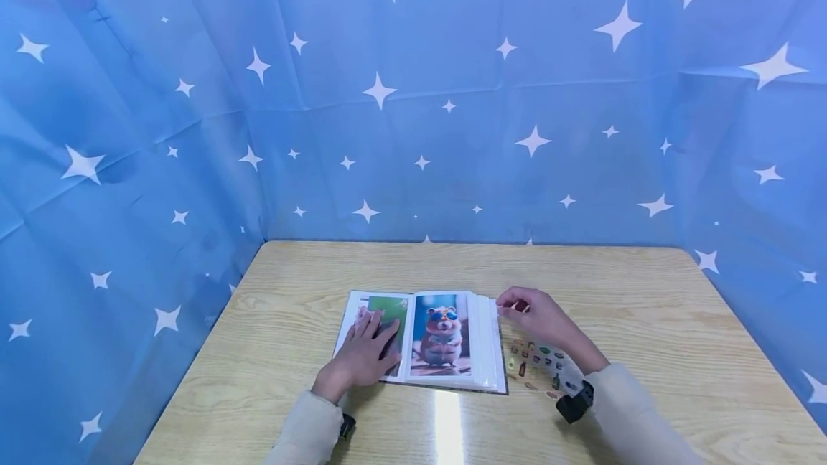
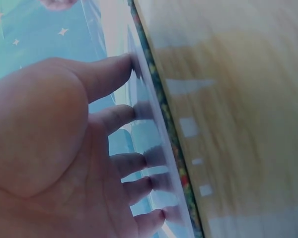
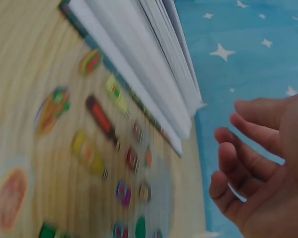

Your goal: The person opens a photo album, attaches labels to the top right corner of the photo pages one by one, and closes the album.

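In album sleeves, hamster photo

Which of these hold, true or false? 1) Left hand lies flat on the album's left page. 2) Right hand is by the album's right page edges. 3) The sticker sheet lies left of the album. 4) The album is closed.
1) True: the left hand rests with straight fingers on the left page of the album.
2) True: the right hand is at the right page edges, fingers curled; a grip cannot be told.
3) False: the sticker sheet lies right of the album, on the table.
4) False: it lies open, a hamster picture showing.
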`<act>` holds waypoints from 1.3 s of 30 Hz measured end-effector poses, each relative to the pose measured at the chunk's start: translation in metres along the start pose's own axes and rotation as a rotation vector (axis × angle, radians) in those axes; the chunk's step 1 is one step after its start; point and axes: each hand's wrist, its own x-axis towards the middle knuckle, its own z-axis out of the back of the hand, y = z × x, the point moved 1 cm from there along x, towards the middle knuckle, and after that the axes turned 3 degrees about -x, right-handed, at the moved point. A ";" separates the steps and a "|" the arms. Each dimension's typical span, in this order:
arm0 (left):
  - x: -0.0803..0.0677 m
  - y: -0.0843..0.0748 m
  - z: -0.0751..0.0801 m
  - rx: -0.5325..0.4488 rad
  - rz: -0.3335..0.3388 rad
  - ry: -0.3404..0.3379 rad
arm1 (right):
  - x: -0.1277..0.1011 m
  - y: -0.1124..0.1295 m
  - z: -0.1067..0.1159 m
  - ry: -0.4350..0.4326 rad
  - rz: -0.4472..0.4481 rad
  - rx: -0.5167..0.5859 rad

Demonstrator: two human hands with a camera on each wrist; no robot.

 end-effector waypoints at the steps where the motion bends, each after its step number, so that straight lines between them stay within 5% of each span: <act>1: 0.000 0.000 0.000 0.002 0.000 -0.002 | -0.003 -0.001 0.002 -0.005 0.001 -0.006; 21: 0.000 0.003 0.001 -0.057 -0.009 -0.029 | -0.048 -0.051 0.023 -0.048 -0.066 -0.133; 39: 0.003 0.004 0.001 -0.101 -0.017 -0.082 | -0.059 -0.059 0.021 -0.063 -0.045 -0.136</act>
